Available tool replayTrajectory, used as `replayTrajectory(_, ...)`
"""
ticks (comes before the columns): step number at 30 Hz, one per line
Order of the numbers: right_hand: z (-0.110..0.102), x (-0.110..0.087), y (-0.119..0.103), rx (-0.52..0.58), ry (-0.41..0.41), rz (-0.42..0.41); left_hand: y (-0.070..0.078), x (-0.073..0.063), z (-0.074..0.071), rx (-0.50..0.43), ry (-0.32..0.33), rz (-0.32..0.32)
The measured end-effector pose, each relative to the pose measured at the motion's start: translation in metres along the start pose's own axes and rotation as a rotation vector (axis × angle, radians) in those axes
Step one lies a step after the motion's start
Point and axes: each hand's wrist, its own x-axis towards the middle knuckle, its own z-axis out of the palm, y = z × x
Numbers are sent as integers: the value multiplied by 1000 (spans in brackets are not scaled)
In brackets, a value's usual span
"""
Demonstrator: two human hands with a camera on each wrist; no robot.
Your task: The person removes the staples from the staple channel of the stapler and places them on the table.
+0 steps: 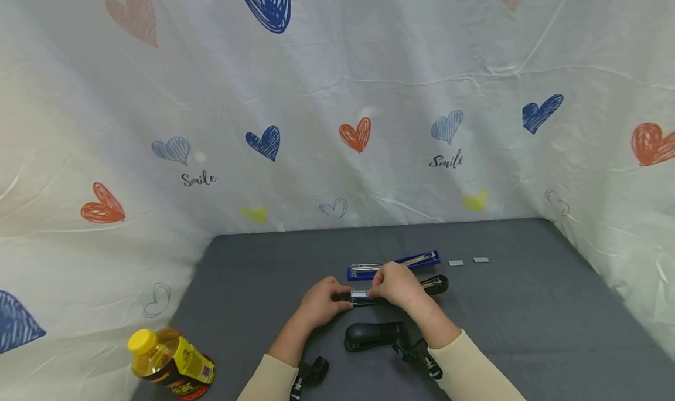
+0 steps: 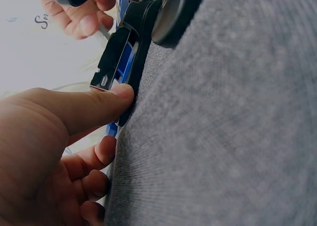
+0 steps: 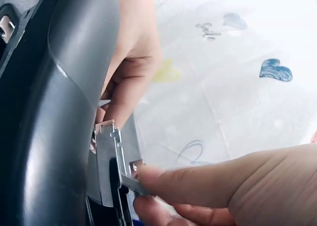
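An opened black stapler lies across the table in the head view, its metal magazine exposed. My left hand holds its left end, with the thumb pressed along the base. Above the magazine, my right hand pinches a small silver staple strip between thumb and finger, at the magazine's edge. The fingers partly cover the strip. Just behind is a blue stapler, also opened. A second black stapler, closed, lies nearer to me.
Two short staple strips lie on the grey tabletop right of the blue stapler. A yellow-capped bottle stands at the front left. Behind the table hangs a white curtain printed with hearts.
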Motion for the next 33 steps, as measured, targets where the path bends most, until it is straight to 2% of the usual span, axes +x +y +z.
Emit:
replayTrajectory(6, -3, 1, 1, 37, -9, -18, 2, 0, -1, 4, -4, -3)
replayTrajectory(14, -18, -3, 4, 95, -45, -19, 4, -1, -2, 3, -2, 0)
replayTrajectory(17, -27, -3, 7, 142, -45, -1, 5, -1, -3, 3, -2, -2)
replayTrajectory(25, -58, -10, 20, 243, -49, -14, 5, -2, -3, 12, -2, -10)
replayTrajectory(33, -88, -18, 37, 274, -35, -34, 4, -2, -3, 2, 1, -3)
